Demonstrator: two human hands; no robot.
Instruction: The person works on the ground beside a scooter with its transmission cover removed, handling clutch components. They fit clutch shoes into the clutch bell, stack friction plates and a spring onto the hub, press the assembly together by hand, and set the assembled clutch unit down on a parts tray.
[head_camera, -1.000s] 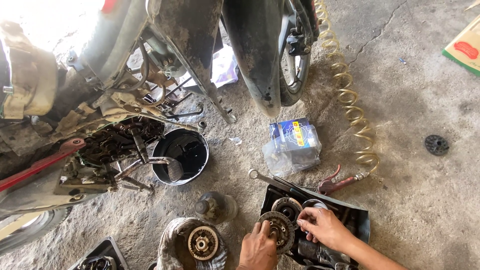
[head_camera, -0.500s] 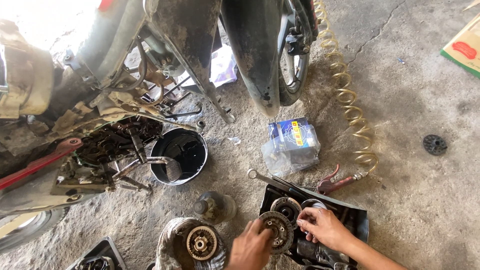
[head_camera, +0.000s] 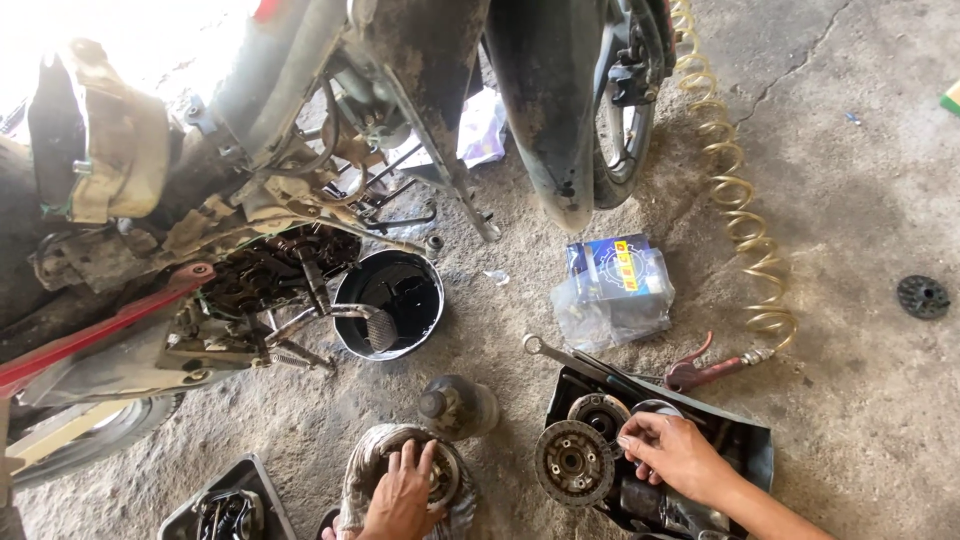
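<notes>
My right hand (head_camera: 682, 455) reaches into a black tray (head_camera: 750, 440) of greasy parts, its fingertips pinched at the edge of a round toothed clutch disc (head_camera: 573, 462) and a ring-shaped part (head_camera: 598, 412). My left hand (head_camera: 402, 490) rests with spread fingers on another round clutch part (head_camera: 440, 470) that lies on a dirty rag (head_camera: 368, 470). A small dark cylindrical part (head_camera: 455, 405) stands on the floor between the two.
A motorcycle with its engine opened (head_camera: 270, 275) stands at the left over a black pan of oil (head_camera: 392, 303). A wrench (head_camera: 565, 355), a bagged blue box (head_camera: 615, 285), a yellow coiled air hose (head_camera: 735, 200) with a red blow gun (head_camera: 700, 368), and a second tray (head_camera: 230, 505) lie about.
My left hand has left the toothed disc in the tray and moved left onto the clutch part on the rag. My right hand stays at the tray.
</notes>
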